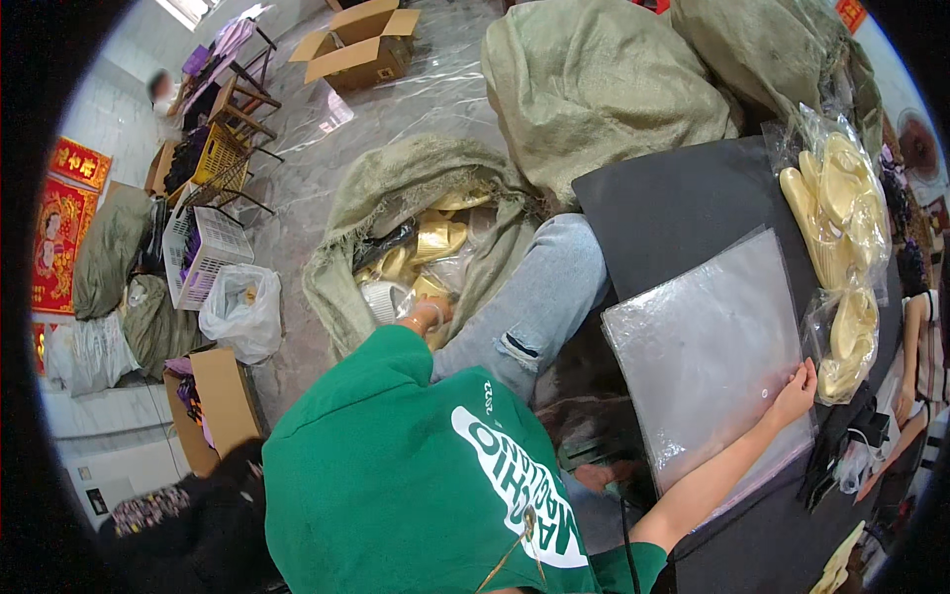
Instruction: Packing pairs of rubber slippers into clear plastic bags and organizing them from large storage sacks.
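Observation:
My left hand [429,313] reaches into an open green woven sack [341,233] that stands by my knee. It is among gold slide sandals [438,238], some in clear plastic; its fingers are partly hidden, so a grip cannot be made out. On the black tabletop to my right lies a stack of clear plastic bags [708,346]. My right hand [795,394] rests at the right edge of that stack, fingers stretched forward and slightly apart. Just beyond it are bagged gold sandals [841,213], piled along the table's right side.
Two bulky woven sacks [604,89] stand behind the table. An open cardboard box [361,54] sits farther off on the floor. Along the left are a white plastic bag [242,312], a white crate [208,252] and another carton [226,396]. Other people are at the right and left edges.

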### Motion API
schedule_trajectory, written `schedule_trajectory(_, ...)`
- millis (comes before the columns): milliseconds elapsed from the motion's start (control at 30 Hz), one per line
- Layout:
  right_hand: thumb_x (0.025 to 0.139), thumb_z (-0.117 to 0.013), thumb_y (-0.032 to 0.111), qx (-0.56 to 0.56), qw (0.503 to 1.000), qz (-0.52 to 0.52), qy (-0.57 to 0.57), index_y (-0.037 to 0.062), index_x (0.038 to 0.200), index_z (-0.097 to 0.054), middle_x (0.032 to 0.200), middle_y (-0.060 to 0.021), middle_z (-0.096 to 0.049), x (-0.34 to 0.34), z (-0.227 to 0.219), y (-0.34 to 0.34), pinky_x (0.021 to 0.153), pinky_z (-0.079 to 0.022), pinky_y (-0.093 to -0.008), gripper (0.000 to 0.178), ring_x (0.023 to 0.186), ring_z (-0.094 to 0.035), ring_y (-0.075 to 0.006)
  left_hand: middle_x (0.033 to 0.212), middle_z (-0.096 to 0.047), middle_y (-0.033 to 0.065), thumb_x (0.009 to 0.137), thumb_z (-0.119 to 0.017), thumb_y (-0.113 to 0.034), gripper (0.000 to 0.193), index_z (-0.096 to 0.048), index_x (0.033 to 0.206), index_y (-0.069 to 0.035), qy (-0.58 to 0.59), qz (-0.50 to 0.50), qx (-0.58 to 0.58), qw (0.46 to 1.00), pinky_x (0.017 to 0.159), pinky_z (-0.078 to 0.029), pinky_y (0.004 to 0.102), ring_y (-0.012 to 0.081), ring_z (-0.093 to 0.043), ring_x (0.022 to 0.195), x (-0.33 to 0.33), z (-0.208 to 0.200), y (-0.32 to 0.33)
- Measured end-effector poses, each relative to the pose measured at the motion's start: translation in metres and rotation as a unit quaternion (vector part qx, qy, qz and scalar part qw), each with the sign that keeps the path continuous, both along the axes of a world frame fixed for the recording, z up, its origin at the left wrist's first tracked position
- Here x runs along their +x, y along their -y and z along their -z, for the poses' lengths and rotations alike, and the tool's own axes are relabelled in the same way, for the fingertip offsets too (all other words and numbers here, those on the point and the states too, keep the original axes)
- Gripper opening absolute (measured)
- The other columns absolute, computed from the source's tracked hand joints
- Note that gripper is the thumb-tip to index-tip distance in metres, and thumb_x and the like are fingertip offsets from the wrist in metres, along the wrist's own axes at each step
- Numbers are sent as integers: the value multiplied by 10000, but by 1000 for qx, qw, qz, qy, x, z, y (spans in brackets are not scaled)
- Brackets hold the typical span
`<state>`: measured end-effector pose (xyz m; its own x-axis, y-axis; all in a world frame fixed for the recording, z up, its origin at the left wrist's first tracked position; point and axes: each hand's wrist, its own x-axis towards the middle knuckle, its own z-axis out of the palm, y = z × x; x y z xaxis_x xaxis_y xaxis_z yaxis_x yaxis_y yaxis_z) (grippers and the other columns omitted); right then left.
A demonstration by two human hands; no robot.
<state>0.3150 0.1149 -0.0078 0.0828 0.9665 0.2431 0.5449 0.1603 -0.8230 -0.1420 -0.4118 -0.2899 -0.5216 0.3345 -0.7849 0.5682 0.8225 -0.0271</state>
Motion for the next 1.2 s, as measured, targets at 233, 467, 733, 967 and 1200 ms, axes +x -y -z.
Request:
schedule_trajectory(233, 892, -553, 160, 33, 999, 9, 11, 35, 1072, -658, 994, -41, -674, 2, 5, 0, 659, -478, -245, 244, 761, -595, -118, 1464, -355, 85, 431, -824, -616, 1257, -217, 1471, -254, 61, 315, 252, 913, 1083, -180, 567, 347, -344, 1330, -79, -17, 72)
schedule_trajectory(467, 894, -559, 146, 22, 1000, 4, -7, 15, 1075, -652, 996, -59, -676, -2, 16, -9, 679, -490, -251, 242, 809, -619, -133, 1241, -584, 103, 581, -819, -452, 744, -583, 1241, -204, -11, 339, -98, 936, 910, -461, 442, 300, -564, 1124, -98, 8, 62)
schedule_trajectory(733, 902, -547, 142, 22, 999, 24, 9, 32, 1053, -660, 1007, -57, -671, -8, 5, 4, 690, -492, -258, 219, 819, -621, -137, 1061, -650, 109, 650, -753, -422, 479, -658, 1026, -143, -37, 263, 60, 962, 808, -498, 420, 312, -620, 962, -111, -121, 28)
schedule_trajectory(967, 898, -541, 140, 26, 999, 33, -3, 42, 1034, -668, 1008, -65, -671, -5, 9, 3, 775, -488, -286, 211, 864, -634, -175, 890, -681, 122, 688, -733, -407, 398, -677, 946, -109, -212, 62, 237, 946, 727, -506, 376, 279, -652, 803, -171, -317, -43)
schedule_trajectory(1200, 882, -554, 148, 24, 999, 47, 3, 59, 1027, -675, 1002, -82, -674, -3, 15, -1, 785, -488, -309, 209, 866, -637, -209, 945, -657, 24, 829, -693, -220, 311, -636, 1057, -16, 5, -130, 693, 709, 729, -495, 266, 125, -619, 809, -217, -469, -119)
